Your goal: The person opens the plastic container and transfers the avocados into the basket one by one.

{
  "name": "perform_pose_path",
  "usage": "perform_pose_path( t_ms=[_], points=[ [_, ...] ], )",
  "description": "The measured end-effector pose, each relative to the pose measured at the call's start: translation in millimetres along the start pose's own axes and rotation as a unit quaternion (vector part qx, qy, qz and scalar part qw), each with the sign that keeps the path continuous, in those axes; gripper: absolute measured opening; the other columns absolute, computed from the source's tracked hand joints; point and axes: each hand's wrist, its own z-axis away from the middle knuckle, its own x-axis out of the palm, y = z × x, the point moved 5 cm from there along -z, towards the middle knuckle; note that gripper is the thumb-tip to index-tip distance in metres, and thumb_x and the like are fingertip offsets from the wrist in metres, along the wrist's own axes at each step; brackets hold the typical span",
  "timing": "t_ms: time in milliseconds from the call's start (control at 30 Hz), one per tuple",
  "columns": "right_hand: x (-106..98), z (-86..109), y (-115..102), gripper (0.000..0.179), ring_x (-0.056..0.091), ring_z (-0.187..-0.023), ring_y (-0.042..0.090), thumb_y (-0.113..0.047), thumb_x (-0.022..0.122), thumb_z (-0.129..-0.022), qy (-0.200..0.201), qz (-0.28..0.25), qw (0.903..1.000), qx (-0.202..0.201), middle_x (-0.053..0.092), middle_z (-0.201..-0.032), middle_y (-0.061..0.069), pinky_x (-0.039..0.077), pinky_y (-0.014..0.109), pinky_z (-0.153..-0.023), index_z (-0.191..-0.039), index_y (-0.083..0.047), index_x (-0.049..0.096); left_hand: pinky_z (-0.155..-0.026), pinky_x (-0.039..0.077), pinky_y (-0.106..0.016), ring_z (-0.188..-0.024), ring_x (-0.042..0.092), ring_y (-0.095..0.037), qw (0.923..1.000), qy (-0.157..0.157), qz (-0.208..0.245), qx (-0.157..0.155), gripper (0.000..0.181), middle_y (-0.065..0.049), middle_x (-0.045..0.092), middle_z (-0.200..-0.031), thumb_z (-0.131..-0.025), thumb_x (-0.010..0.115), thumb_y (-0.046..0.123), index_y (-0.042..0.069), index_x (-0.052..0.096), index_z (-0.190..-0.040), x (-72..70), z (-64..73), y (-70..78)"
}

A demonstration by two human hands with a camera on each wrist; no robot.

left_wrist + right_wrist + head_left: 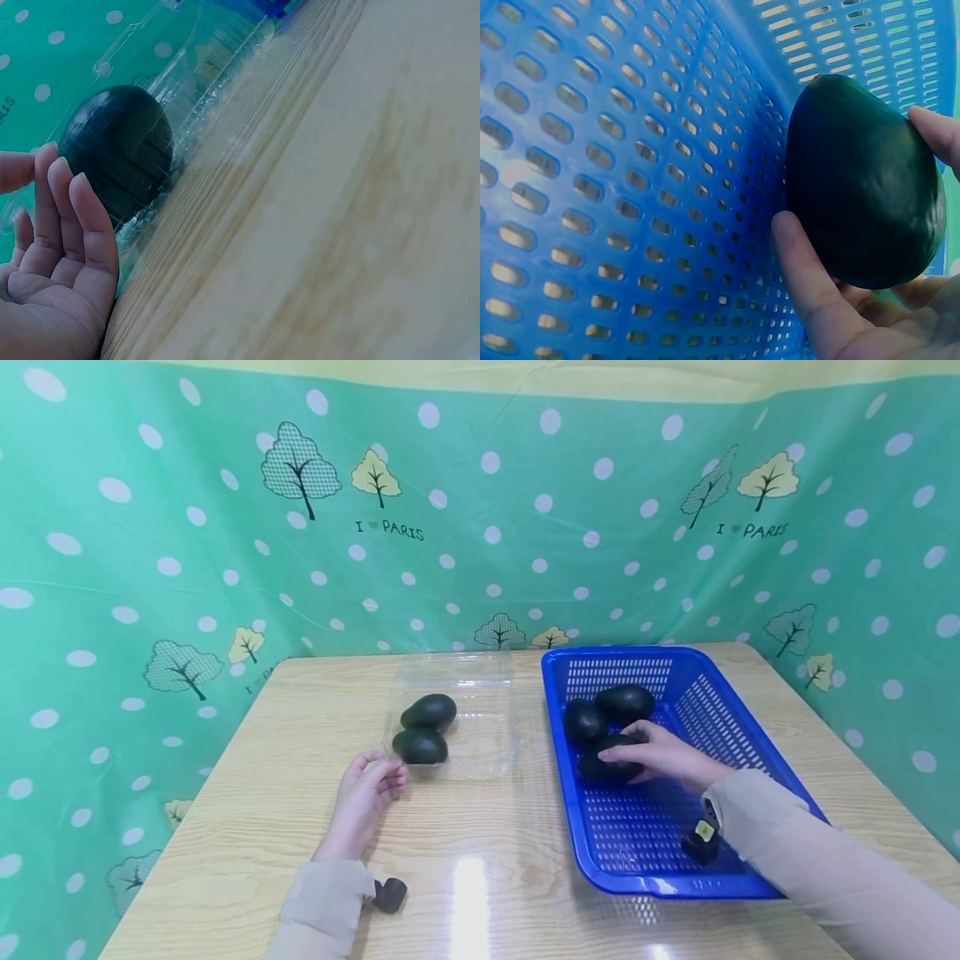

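Observation:
Inside the blue basket (573,827), my right hand (663,756) grips a dark avocado (862,187), thumb on one side and fingers around the other. Two more avocados, one at the back (626,702) and one by the left wall (585,722), lie close to it. My left hand (362,797) pinches the near left edge of a clear plastic clamshell box (483,764) between thumb and fingertip. In that box, two avocados lie at the left side, one behind (430,712) the other (420,747). The left wrist view shows the nearer avocado (120,150) just beyond the fingers.
The box's hinged lid (457,668) lies folded back toward the green polka-dot curtain (465,560). Box and basket stand side by side on a wooden table (300,727). A black wrist device (701,843) hangs from the right sleeve inside the basket.

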Motion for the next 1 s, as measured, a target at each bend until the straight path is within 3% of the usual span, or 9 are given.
perform_pose_path(
  t_ms=[633, 1000],
  points=[
    [2.3, 0.2, 0.0, 0.071, 0.060, -0.114, 0.033, -0.035, 0.073, -0.087, 0.000, 0.012, 0.9999, 0.003, 0.048, -0.133, 0.028, 0.059, 0.043, -0.087, -0.131, 0.007, 0.036, -0.075, 0.057, -0.021, -0.077, 0.066, -0.009, 1.0000, 0.001, 0.001, -0.001, 0.025, 0.004, 0.067, -0.080, -0.096, 0.055, 0.004, 0.016, 0.035, -0.106, -0.7, 0.2, 0.4],
    [-0.3, 3.8, -3.0, 0.079, 0.055, -0.120, 0.037, -0.040, 0.070, -0.088, 0.000, 0.061, 0.9981, 0.007, 0.046, -0.139, 0.030, 0.055, 0.045, -0.094, -0.140, 0.007, 0.034, -0.073, 0.057, -0.021, -0.075, 0.066, -0.009, 1.0000, 0.003, 0.007, -0.002, 0.025, 0.004, 0.067, -0.079, -0.096, 0.054, 0.004, 0.016, 0.035, -0.106, -0.5, -1.4, 0.1]
  ],
)
